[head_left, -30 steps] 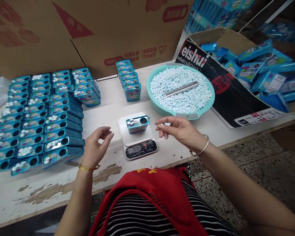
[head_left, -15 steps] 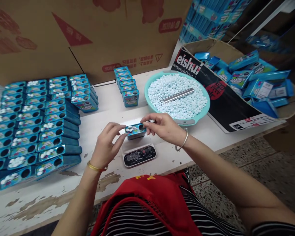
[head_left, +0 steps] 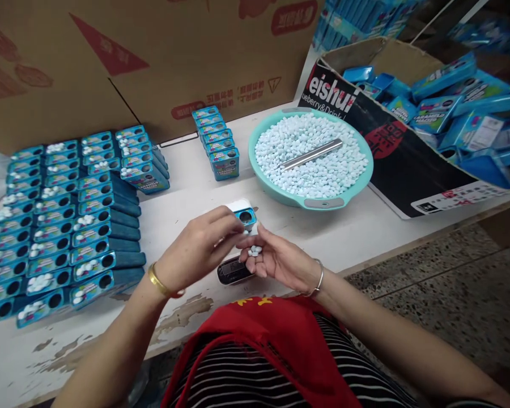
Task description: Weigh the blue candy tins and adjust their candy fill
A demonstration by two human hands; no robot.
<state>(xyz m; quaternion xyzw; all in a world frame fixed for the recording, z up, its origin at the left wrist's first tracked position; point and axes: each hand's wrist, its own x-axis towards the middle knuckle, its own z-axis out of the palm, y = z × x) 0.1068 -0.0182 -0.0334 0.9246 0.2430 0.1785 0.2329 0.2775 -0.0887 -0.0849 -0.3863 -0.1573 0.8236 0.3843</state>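
Observation:
A small blue tin (head_left: 247, 216) with a round dark opening in its top stands on a compact kitchen scale (head_left: 229, 271), partly hidden by my hands. My left hand (head_left: 204, 238) is bent over the tin's left side, fingers drawn together; what they pinch is hidden. Just right of it, my right hand (head_left: 276, 255) is turned palm up with curled fingers, cupping several small pale candies (head_left: 255, 250). The two hands' fingertips almost meet in front of the tin. The scale's display is partly covered.
A turquoise bowl (head_left: 314, 201) full of pale candies holds a metal scoop (head_left: 312, 154). Rows of blue tins (head_left: 89, 238) stand at left, many with candies on top; a short row (head_left: 225, 164) stands behind. An open carton (head_left: 391, 164) of blue tins is at right.
My right hand has come down from the tin's right end and turned palm up, with candies now showing in it. My left hand has moved right, over the tin.

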